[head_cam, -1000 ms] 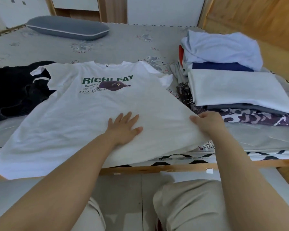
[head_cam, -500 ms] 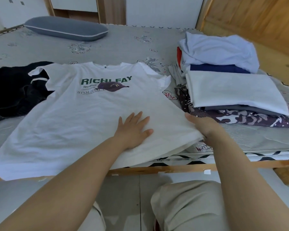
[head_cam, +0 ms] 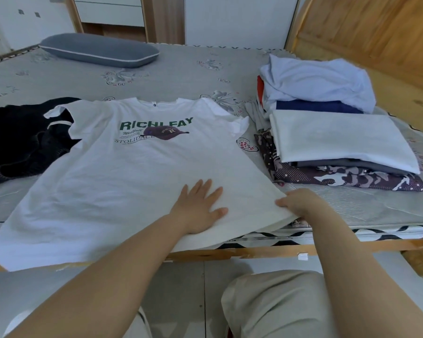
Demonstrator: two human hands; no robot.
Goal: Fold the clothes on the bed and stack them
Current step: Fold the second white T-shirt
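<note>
A white T-shirt [head_cam: 137,172] with green lettering and a cap print lies spread face up on the bed [head_cam: 181,69], its hem hanging over the near edge. My left hand [head_cam: 200,206] presses flat on the shirt's lower right part, fingers straight. At the shirt's bottom right corner my right hand [head_cam: 300,203] grips the hem, fingers curled round the cloth. A stack of folded clothes [head_cam: 340,147] stands to the right, with a white piece on top and a patterned one at the bottom.
A loose pile of pale blue, navy and red clothes [head_cam: 315,84] lies behind the stack. Black clothing [head_cam: 17,140] lies crumpled at the left, partly under the shirt's sleeve. A grey pillow [head_cam: 98,50] rests at the bed's far side. A wooden wall [head_cam: 376,28] rises on the right.
My left hand has slid a little to the right across the shirt. My right hand has shifted slightly along the shirt's right hem corner and still grips it.
</note>
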